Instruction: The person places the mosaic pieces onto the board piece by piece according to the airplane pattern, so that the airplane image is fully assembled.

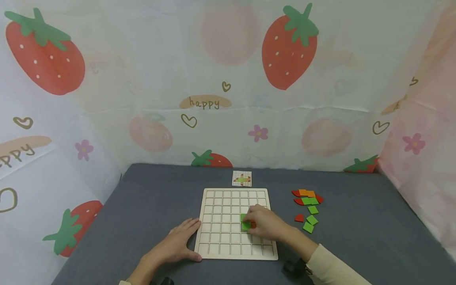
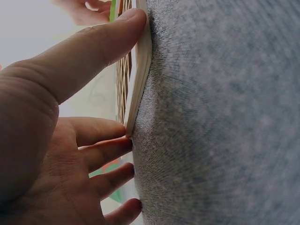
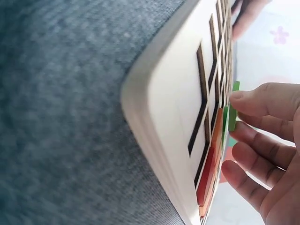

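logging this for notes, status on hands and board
Left hand touching board at left edge. Right hand pinching green tile, hiding part of board. Loose tiles off board, to its right.

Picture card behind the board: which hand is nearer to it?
Right. The right hand pinches a green piece over the board, in front of the picture card and slightly right; the left hand lies farther away, at the board's left edge.

Person, bare fingers (image 3: 258,163); right sleeve (image 1: 333,267), cream, long, plain; left sleeve (image 1: 124,282), cream, edge only visible; black device (image 1: 295,269) at right wrist, black rounded piece (image 1: 166,281) by left.
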Demonstrator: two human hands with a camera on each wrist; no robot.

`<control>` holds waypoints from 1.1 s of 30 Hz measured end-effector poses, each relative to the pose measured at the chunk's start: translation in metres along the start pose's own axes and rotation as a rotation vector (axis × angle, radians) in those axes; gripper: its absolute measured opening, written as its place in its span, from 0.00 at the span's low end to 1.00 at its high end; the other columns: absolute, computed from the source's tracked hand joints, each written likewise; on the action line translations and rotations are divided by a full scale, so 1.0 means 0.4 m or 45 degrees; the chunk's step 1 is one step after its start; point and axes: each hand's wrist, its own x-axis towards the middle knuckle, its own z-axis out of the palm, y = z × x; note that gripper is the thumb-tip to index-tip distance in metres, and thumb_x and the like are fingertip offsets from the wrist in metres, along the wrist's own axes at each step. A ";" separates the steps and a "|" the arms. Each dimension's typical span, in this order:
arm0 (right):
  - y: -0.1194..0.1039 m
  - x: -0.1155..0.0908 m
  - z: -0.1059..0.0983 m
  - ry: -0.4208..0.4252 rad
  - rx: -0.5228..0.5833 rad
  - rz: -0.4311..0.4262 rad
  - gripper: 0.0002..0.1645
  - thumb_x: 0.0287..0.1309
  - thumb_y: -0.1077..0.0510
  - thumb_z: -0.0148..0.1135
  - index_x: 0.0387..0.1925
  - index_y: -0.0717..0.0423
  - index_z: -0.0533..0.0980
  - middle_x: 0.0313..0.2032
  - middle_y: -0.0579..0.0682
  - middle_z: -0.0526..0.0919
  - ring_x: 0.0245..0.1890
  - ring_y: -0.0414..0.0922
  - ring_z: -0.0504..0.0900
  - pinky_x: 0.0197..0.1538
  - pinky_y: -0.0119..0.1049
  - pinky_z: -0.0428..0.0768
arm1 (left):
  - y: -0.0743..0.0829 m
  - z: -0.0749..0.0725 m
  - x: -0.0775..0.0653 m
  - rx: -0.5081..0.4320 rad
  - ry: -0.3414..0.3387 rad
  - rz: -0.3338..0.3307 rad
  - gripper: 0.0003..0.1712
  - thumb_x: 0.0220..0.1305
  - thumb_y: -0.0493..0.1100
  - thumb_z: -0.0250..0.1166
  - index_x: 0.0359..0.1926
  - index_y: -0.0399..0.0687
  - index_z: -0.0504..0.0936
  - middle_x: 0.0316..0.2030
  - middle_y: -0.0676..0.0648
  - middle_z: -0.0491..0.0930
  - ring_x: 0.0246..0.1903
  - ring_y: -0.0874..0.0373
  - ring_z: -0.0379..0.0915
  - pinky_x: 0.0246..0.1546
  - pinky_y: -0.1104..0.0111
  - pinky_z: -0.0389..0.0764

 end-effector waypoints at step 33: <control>0.010 -0.006 -0.002 0.004 0.004 -0.019 0.10 0.54 0.56 0.70 0.39 0.52 0.86 0.33 0.43 0.78 0.33 0.35 0.69 0.34 0.26 0.70 | -0.002 0.000 0.000 0.000 0.009 0.009 0.60 0.39 0.53 0.79 0.70 0.32 0.62 0.71 0.34 0.61 0.73 0.34 0.49 0.66 0.36 0.53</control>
